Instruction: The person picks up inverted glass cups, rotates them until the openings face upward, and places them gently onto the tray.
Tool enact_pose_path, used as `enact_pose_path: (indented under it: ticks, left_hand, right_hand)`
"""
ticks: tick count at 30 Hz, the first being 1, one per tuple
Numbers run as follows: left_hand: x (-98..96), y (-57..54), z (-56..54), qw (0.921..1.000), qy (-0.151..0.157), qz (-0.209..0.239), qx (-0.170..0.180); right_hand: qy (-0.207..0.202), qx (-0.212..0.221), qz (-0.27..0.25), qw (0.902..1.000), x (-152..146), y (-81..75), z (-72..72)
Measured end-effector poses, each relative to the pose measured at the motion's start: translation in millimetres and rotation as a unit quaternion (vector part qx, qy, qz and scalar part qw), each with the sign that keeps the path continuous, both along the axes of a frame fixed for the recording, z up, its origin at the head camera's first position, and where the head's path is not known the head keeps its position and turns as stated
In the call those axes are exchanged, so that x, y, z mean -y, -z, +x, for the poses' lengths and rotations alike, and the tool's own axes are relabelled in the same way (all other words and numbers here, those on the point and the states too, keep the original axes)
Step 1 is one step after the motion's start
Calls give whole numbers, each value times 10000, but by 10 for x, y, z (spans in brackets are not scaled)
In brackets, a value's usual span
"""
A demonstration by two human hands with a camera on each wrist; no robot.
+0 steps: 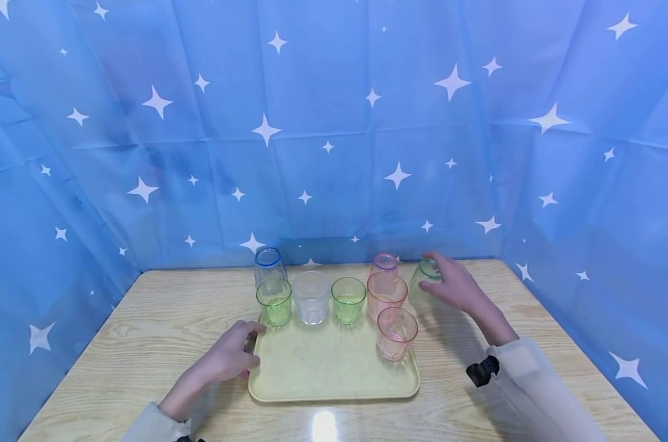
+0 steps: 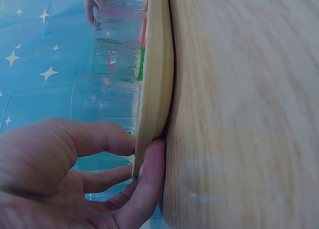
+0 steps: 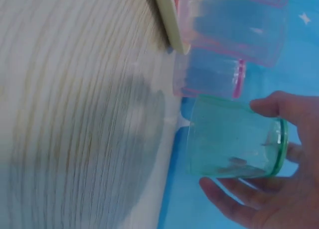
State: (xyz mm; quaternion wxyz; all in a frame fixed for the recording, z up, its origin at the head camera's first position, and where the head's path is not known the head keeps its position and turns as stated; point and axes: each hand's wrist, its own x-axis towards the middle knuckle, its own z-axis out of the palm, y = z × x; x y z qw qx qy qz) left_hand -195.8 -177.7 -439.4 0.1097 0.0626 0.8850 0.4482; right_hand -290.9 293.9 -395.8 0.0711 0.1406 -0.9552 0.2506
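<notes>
Gripping an upturned green glass, five glasses on the tray and three off it

Hands: apart. My left hand point(image 1: 231, 353) grips the left edge of the tray point(image 1: 323, 371), with fingers above and below the rim. My right hand point(image 1: 452, 281) is clamped round the upturned green glass point(image 3: 234, 137), thumb on one side and fingers on the other. That glass is off the tray, beyond its back right corner; I cannot tell whether its mouth touches the desk point(image 1: 163, 325).

Done: five glasses stand mouth up on the tray. Along its back I count, from the left, a green glass point(image 1: 275, 302), a clear glass point(image 1: 312, 299), a second green glass point(image 1: 348, 301) and a pink glass point(image 1: 387, 294). A front pink glass point(image 1: 397, 334) stands nearer me, by the right side.

Outstanding: besides the glass in my grip, an upturned pink glass point(image 1: 385, 263) and an upturned blue glass point(image 1: 269, 271) stand base up on the desk behind the tray.

Assessment: I judge the work past halfway, with three glasses left to deal with, one of them in hand. The front of the tray has room.
</notes>
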Motion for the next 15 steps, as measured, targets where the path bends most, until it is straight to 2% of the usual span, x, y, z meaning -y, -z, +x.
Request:
enact_pose_path:
  ticks: [15]
  left_hand:
    - [4,2,2,10000,-35,-42,-50]
  right_hand:
    - [78,-83,-95,9999,52,-163,250]
